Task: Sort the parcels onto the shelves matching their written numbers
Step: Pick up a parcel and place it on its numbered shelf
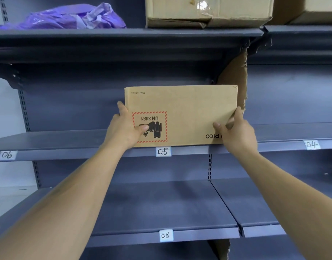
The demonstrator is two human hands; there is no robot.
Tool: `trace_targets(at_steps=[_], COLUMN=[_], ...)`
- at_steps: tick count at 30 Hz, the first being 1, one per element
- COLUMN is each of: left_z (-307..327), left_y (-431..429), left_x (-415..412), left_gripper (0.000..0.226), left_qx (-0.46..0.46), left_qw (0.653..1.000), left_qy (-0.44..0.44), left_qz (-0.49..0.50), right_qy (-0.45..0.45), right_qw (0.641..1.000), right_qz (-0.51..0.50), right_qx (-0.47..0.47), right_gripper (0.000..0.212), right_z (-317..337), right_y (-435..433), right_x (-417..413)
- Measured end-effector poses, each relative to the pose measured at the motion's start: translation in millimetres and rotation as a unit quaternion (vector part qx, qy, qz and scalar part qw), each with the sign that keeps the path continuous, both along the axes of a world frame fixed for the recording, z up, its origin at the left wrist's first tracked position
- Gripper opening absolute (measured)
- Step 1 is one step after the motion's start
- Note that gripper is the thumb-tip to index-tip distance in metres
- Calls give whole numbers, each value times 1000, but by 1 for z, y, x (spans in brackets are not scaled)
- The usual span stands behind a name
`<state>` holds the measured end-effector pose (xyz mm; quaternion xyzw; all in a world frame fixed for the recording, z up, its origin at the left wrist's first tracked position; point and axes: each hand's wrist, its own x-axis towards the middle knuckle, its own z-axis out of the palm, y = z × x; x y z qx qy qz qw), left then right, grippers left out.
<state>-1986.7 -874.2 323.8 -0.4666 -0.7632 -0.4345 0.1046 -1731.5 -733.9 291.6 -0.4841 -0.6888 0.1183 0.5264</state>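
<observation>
Looks like a parcel storeroom or sorting depot. Told by dark blue-grey metal shelving with slotted uprights, front edges tagged with white handwritten paper labels: "05" label, "06" label far left of it, "04" label far right, "08" label straight below. Above the "05" label, a taped brown cardboard carton; up-left, a crumpled purple plastic bag.
</observation>
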Motion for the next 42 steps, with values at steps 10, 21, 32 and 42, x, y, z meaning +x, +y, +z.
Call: trace_targets(at_steps=[10,21,32,42], left_z=[-6,-8,-7,-39], left_y=[32,55,51,-11], left_x=[-11,-22,-19,30], left_gripper=[50,46,57,27], left_qx=[21,19,-76,-18], left_qw=[999,999,995,998], left_qy=[-8,-28,-10,63], left_qz=[30,31,56,-1], right_qy=[-96,-153,-275,-249], right_qw=[992,982,954,966], right_qz=[-47,46,51,64], right_qx=[-63,-102,-106,3], right_gripper=[67,78,68,34], right_z=[-1,13,16,-34], right_y=[33,36,45,-8], right_x=[-15,-17,-8,16])
